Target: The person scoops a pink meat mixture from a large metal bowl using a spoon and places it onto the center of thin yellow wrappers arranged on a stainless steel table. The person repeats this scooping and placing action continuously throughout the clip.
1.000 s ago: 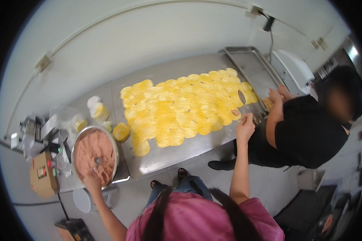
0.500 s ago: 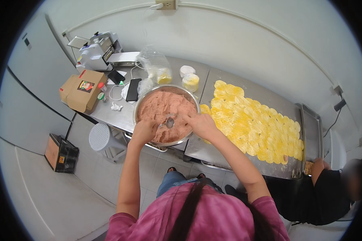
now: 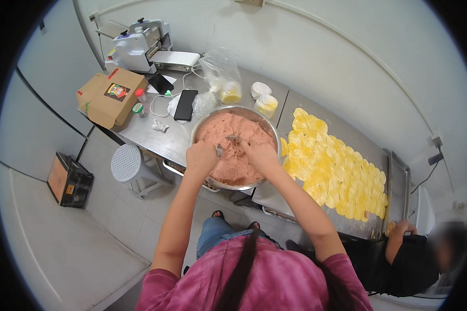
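Note:
A wide round steel bowl (image 3: pixel 273 124) stands on the table, full of pink ground meat (image 3: pixel 238 168). Over its left side my left hand (image 3: pixel 201 155) is closed on a small metal spoon (image 3: pixel 219 151), whose bowl shows beside the fingers. My right hand (image 3: pixel 259 154), above the right half of the meat, grips another small metal spoon (image 3: pixel 233 138) that points left and touches the meat. Most of both handles is hidden by my fingers. Right of the bowl, many round yellow wrappers (image 3: pixel 332 171) lie overlapping across the steel table.
Behind the bowl are a clear plastic bag (image 3: pixel 220 72), stacked wrappers (image 3: pixel 264 105) and a black phone (image 3: pixel 186 105). A cardboard box (image 3: pixel 114 98) and white machine (image 3: pixel 137 49) stand left. A stool (image 3: pixel 127 162) is below. At right, another person's arm (image 3: pixel 394 243) reaches toward a metal tray (image 3: pixel 399 181).
My view has shifted, so the table sits further right. The two spoons, close together or overlapping before, are now apart, the right one further up over the meat.

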A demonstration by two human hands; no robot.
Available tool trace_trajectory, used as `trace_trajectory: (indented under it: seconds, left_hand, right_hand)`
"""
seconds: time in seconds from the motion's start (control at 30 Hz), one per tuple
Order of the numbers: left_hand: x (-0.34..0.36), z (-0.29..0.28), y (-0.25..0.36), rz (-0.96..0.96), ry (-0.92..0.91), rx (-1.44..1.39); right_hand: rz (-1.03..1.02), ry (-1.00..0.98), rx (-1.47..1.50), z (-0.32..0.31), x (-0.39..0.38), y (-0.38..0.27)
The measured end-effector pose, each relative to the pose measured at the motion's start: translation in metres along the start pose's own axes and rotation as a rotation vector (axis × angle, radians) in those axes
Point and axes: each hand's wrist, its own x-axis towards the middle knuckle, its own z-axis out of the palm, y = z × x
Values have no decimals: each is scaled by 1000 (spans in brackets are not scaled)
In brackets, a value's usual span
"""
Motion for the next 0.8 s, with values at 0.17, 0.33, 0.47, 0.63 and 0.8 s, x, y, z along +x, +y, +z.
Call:
trace_trajectory:
  seconds: [0.17,0.33,0.47,0.63,0.8]
  left_hand:
    - [6,-21,4,-41,-31,43]
    - [28,6,7,177,-39,120]
    - [39,18,12,503,-95,283]
    - [27,13,17,492,-141,204]
    - [7,14,21,248,-171,69]
  right_hand:
    - [-79,-71,45,4,-18,-2]
    - [5,-148,126,-4,-37,-1]
    - [285,-246,180,-28,-35,-2]
    - [328,-179,222,-10,-37,-19]
    - [463,-131,356,-17,-47,-42]
